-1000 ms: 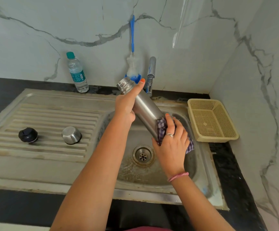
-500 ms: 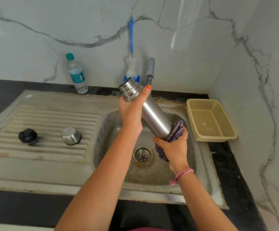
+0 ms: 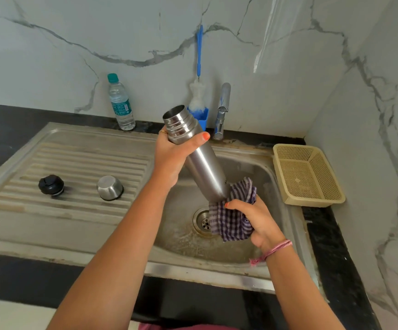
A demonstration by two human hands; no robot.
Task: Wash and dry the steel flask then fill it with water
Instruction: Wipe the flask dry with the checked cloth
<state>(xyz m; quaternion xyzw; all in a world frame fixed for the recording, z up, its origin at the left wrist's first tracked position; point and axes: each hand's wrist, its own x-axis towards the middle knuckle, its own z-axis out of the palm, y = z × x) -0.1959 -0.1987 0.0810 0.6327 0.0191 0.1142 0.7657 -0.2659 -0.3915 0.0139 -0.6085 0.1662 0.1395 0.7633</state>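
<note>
Steel flask [image 3: 201, 160], uncapped, hangs tilted over the sink basin [image 3: 259, 172], mouth toward the back wall. The left hand [image 3: 174, 153] has its grip clamped round the neck; the right hand [image 3: 257, 220] grips a checked cloth [image 3: 231, 217] bunched against the base, which it hides. The flask's inside cannot be made out.

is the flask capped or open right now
Open. The steel flask shows a bare threaded mouth, and its black stopper and steel cap sit apart on the drainboard.
</note>
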